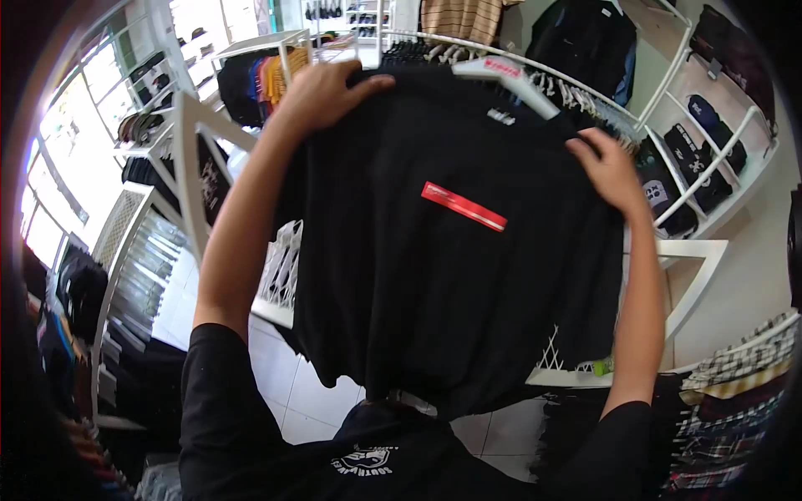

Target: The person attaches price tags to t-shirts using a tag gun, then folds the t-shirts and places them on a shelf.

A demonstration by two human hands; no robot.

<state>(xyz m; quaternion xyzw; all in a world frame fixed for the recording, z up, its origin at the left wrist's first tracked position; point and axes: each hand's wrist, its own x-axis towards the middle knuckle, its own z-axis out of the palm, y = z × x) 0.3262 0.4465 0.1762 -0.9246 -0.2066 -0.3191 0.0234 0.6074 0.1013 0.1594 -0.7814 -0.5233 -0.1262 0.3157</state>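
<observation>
**While white frames (189, 175) are standing all around, a big black shirt (468, 292) is hanging between two hands**

As the person is holding it up in front, the shirt is hiding much of the shop. Checked shirts (727, 451) are hanging low at the right side. The bottom of the black shirt is dangling near a white frame, so a big swing could be making the cloth catch there.

The right hand (322, 96) is gripping one shoulder of the shirt, with its thumb lying along the top. The left hand (610, 171) is pinching the other shoulder with its fingertips. That pinch is looking like the weaker one. If it is slipping, that side could be dropping and the cloth could be folding up.

A white hanger (535, 96) is poking out at the neck. Neither hand is holding it, so a hard tug or a tilt could be sending it sliding out. Across the chest, a thin red strip (464, 206) is slanting. Inside the neck, a tiny label (501, 117) is showing.
</observation>
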